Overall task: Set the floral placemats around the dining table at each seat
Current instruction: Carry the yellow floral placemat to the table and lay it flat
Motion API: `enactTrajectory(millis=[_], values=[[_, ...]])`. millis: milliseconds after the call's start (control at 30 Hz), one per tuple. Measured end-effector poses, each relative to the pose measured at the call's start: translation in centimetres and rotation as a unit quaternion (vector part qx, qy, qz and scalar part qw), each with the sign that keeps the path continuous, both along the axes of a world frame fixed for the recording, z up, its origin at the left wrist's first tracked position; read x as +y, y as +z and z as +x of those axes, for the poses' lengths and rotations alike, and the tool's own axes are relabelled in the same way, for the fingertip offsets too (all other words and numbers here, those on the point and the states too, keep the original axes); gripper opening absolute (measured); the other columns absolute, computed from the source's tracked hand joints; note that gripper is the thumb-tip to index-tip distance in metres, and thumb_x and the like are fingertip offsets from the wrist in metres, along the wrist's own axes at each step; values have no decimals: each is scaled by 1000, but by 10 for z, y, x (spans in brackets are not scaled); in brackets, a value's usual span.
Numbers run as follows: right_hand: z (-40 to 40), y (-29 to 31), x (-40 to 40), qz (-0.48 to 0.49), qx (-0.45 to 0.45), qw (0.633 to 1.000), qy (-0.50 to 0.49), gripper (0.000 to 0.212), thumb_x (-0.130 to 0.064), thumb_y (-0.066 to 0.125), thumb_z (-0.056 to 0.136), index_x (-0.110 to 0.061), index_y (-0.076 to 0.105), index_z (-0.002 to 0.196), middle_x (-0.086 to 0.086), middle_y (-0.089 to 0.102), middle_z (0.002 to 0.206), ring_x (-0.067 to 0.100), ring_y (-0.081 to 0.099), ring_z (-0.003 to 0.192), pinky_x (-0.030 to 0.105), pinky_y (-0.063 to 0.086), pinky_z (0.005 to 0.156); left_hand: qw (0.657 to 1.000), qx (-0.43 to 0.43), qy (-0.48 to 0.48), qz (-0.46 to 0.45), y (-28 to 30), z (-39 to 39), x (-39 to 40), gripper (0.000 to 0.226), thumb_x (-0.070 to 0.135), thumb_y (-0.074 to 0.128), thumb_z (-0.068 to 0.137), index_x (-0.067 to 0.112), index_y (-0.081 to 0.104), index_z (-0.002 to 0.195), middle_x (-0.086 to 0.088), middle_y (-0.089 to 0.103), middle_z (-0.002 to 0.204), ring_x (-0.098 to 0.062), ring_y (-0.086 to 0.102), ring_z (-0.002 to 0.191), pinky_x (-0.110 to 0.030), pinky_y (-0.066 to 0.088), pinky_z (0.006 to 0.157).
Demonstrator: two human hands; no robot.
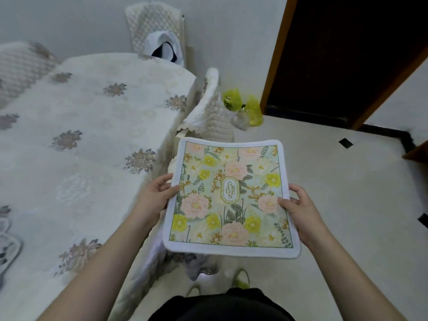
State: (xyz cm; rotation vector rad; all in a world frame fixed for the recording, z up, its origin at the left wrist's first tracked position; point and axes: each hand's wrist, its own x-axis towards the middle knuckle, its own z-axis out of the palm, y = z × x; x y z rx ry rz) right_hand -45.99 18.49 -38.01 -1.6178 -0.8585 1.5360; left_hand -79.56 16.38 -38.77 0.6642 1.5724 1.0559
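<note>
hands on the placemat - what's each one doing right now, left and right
Left hand: grips the left edge of the floral placemat.
Right hand: grips its right edge, thumb on top.

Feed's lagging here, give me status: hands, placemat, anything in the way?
Left hand and right hand grip the placemat by its side edges. Held off the table, over the floor. Covered chair beside the table's edge.

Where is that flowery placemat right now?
In the head view the floral placemat sits centre-right, held in the air by both hands: left hand and right hand grip its side edges, just right of the covered dining table.
</note>
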Motion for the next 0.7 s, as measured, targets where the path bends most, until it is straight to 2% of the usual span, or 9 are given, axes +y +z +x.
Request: enactTrajectory(millis=[67,200,300,400,567,633,700], values=[[0,3,15,0,5,1000,30,30,-2,55,94,-24,52,115,12,71,95,29,72,71,41,59,57,999,5,37,-1,5,4,-5,36,4,64,92,14,61,127,-16,73,108,-40,71,94,-59,55,87],[-9,9,43,6,3,995,96,32,-4,55,94,-20,51,121,14,72,99,34,72,78,46,60,62,995,9,101,4,15,4,-21,32,1,62,93,16,64,121,-11,76,99,-34,73,85,-53,59,80],[-29,13,58,9,8,990,139,32,-4,56,94,-21,52,121,13,72,99,33,72,77,45,61,59,987,0,161,12,20,-1,-40,31,-1,59,94,16,63,119,-9,77,94,-26,75,75,-37,61,59],[-56,17,69,11,17,983,182,31,-5,56,94,-23,53,119,13,73,97,32,73,75,43,60,56,977,-10,211,14,23,-11,-57,27,-1,58,94,17,62,115,-7,77,86,-21,74,66,-28,57,50],[-117,21,82,20,14,967,252,33,-4,57,94,-21,51,122,15,72,98,30,72,70,39,59,53,957,8,290,10,18,-53,-88,32,3,60,95,19,60,122,-7,75,93,-19,73,70,-27,55,52],[-145,22,84,24,12,960,279,33,-4,57,94,-22,52,122,14,72,97,30,73,70,44,60,56,949,19,315,6,15,-71,-101,33,3,61,94,19,60,123,-9,75,96,-23,72,75,-29,55,55],[-174,24,86,35,-2,950,309,34,-5,58,94,-22,51,123,13,71,98,31,73,73,48,60,61,943,21,333,4,10,-90,-113,35,4,62,93,14,61,127,-13,74,100,-29,72,83,-37,58,65]])
